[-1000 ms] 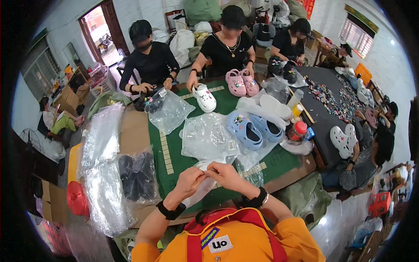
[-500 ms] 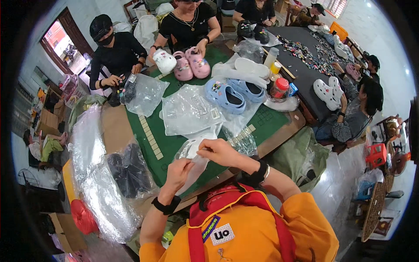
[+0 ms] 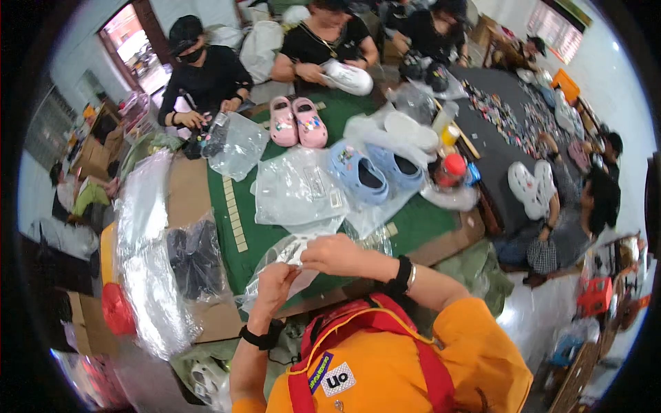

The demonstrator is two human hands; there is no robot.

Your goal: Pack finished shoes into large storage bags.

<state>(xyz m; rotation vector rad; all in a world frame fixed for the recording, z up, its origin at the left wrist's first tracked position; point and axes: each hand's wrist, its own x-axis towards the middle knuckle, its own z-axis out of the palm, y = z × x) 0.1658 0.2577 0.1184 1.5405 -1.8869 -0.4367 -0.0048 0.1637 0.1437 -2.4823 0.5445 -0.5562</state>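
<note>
Left hand [image 3: 275, 281]: clenched, a crumpled clear plastic bag [image 3: 289, 256] is being gripped.
Right hand [image 3: 335, 254]: the bag's top is being pinched.
Beyond hands: pale blue foam clogs [image 3: 375, 172] on green bench [image 3: 258, 234].

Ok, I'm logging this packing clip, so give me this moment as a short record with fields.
left hand: pinches the clear plastic bag from below
right hand: grips the bag's top edge
surface: green table
ahead of hands: flat clear bags, blue clogs, pink clogs
person's left: black shoes in a bag
others: co-workers seated around the table
</note>
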